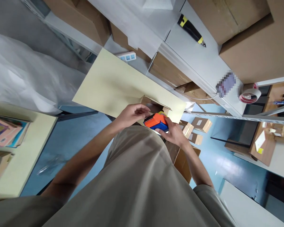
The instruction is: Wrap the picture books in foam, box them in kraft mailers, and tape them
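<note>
My right hand [174,132] is wrapped round an orange-and-blue plastic device [156,121] with a bit of yellow on its far side; its exact kind does not show. Just left of the device, my left hand [132,115] has its fingers loosely curved and the thumb apart from them, with nothing visible between them. Directly beyond both hands, a small open cardboard box [153,102] rests on the pale yellow tabletop [109,85]. The device and my hands partly cover the box's near side.
A white shelf [184,47] behind the table carries a black-and-yellow cutter [191,30], a blurred-out phone-like object [226,84] and a tape roll [250,95]. A power strip [127,56] lies behind the tabletop. Books [8,130] lie on another table at left. Cartons [201,124] stand on the floor at right.
</note>
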`<state>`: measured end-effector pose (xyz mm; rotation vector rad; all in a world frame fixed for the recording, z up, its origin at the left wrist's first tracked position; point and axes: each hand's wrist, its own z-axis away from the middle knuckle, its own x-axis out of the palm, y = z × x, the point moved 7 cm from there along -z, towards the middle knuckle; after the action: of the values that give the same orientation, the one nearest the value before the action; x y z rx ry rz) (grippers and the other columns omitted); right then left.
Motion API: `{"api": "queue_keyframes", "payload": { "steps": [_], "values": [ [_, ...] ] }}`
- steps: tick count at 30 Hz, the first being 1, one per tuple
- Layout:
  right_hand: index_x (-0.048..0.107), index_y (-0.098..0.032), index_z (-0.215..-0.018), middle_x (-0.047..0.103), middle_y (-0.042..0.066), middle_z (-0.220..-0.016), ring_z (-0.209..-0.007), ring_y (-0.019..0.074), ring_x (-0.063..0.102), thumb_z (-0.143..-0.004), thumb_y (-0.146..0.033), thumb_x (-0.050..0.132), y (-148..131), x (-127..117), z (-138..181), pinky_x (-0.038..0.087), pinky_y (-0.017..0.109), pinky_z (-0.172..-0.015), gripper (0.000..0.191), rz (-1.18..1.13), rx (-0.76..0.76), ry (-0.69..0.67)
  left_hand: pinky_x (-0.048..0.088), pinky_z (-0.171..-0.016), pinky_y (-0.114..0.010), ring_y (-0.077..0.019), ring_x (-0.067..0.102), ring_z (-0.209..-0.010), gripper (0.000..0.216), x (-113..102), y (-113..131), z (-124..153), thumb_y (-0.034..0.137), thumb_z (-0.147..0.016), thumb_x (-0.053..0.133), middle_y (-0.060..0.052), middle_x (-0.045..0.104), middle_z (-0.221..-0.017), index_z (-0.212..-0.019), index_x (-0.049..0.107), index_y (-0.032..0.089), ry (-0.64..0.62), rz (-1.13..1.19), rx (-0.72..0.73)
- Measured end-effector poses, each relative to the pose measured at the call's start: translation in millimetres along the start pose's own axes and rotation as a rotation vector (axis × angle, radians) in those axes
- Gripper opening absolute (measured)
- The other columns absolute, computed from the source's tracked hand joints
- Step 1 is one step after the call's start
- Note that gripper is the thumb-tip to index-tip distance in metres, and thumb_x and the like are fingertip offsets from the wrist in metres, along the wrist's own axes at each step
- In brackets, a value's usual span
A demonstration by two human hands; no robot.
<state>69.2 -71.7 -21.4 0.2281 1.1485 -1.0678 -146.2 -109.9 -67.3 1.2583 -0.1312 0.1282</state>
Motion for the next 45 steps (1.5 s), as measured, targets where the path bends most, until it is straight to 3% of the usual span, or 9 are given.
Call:
{"api": "queue_keyframes", "payload": {
  "steps": [5, 12, 18, 22, 25, 28, 32, 37, 45],
  "values": [
    [0.052, -0.017, -0.148, 0.08, 0.011, -0.093, -0.079, 0.0326, 0.078, -0.106, -0.068, 0.059, -3.3, 2.2, -3.3, 0.052, 0.036, -0.072, 0.067, 0.003, -0.004, -0.07, 0.06, -0.083, -0.036, -0.0227, 0.074, -0.092, 0.053, 1.5, -17.3, 0.7, 0.068, -0.083, 0.084, -0.008, 0.081, -0.099, -0.105, 0.081, 0.019, -0.02, 0.059, -0.047],
    [0.054, -0.02, -0.148, 0.081, 0.012, -0.099, -0.083, 0.033, 0.078, -0.102, -0.07, 0.064, -4.7, -2.4, -6.1, 0.051, 0.035, -0.072, 0.069, 0.018, 0.005, -0.081, 0.059, -0.084, -0.036, -0.0232, 0.074, -0.093, 0.05, 0.1, -27.4, 3.7, 0.067, -0.085, 0.082, -0.008, 0.082, -0.1, -0.101, 0.082, 0.019, -0.046, 0.096, -0.058],
    [0.065, -0.023, -0.113, 0.073, 0.004, -0.08, -0.072, 0.0248, 0.071, -0.104, -0.076, 0.059, -12.3, -10.6, -19.3, 0.044, 0.03, -0.066, 0.055, -0.067, 0.109, -0.143, 0.058, -0.082, -0.034, -0.022, 0.072, -0.087, 0.05, -2.0, -49.3, -1.2, 0.067, -0.086, 0.078, -0.007, 0.082, -0.096, -0.097, 0.08, 0.019, 0.102, 0.043, -0.038],
    [0.063, -0.023, -0.095, 0.074, 0.004, -0.082, -0.074, 0.0224, 0.07, -0.103, -0.08, 0.057, -15.1, -21.0, -24.2, 0.042, 0.03, -0.063, 0.058, -0.075, 0.153, -0.261, 0.057, -0.081, -0.034, -0.0219, 0.071, -0.084, 0.055, -2.2, -67.8, -2.4, 0.073, -0.084, 0.076, -0.007, 0.082, -0.093, -0.092, 0.08, 0.019, 0.132, 0.016, -0.058],
    [0.063, -0.023, -0.089, 0.075, 0.004, -0.081, -0.072, 0.0216, 0.069, -0.099, -0.085, 0.058, -9.2, -39.4, -20.9, 0.041, 0.03, -0.061, 0.062, -0.065, 0.201, -0.366, 0.058, -0.086, -0.035, -0.0242, 0.073, -0.09, 0.059, -17.9, -78.9, -4.4, 0.077, -0.082, 0.077, -0.009, 0.083, -0.099, -0.095, 0.082, 0.02, 0.194, 0.032, -0.053],
    [0.062, -0.023, -0.086, 0.074, 0.004, -0.077, -0.066, 0.0204, 0.068, -0.094, -0.089, 0.059, -0.5, -63.6, -18.9, 0.04, 0.03, -0.058, 0.066, -0.049, 0.3, -0.415, 0.056, -0.089, -0.036, -0.0264, 0.073, -0.096, 0.063, -40.0, -93.3, -15.0, 0.079, -0.074, 0.084, -0.01, 0.083, -0.1, -0.095, 0.083, 0.019, 0.282, 0.07, -0.076],
    [0.062, -0.023, -0.083, 0.072, 0.004, -0.07, -0.059, 0.0185, 0.066, -0.092, -0.091, 0.059, -2.7, -85.4, -33.1, 0.04, 0.03, -0.054, 0.069, -0.028, 0.361, -0.387, 0.052, -0.081, -0.035, -0.0238, 0.069, -0.087, 0.064, -47.9, -113.0, -44.4, 0.076, -0.067, 0.09, -0.009, 0.08, -0.089, -0.09, 0.082, 0.017, 0.277, 0.193, -0.106],
    [0.064, -0.02, -0.078, 0.073, 0.005, -0.066, -0.058, 0.0176, 0.069, -0.094, -0.089, 0.058, -13.7, -85.4, -60.0, 0.044, 0.028, -0.055, 0.071, -0.037, 0.32, -0.426, 0.043, -0.068, -0.031, -0.0177, 0.059, -0.075, 0.059, -55.4, -127.2, -68.2, 0.071, -0.067, 0.091, -0.006, 0.073, -0.079, -0.089, 0.083, 0.017, 0.294, 0.242, -0.101],
    [0.067, -0.019, -0.076, 0.076, 0.007, -0.069, -0.056, 0.0178, 0.072, -0.093, -0.088, 0.062, -15.6, -83.5, -69.9, 0.05, 0.027, -0.055, 0.071, -0.096, 0.373, -0.505, 0.043, -0.069, -0.031, -0.0177, 0.058, -0.076, 0.053, -64.4, -145.2, -78.5, 0.065, -0.066, 0.093, -0.006, 0.073, -0.08, -0.087, 0.083, 0.018, 0.259, 0.299, -0.107]
  ]
}}
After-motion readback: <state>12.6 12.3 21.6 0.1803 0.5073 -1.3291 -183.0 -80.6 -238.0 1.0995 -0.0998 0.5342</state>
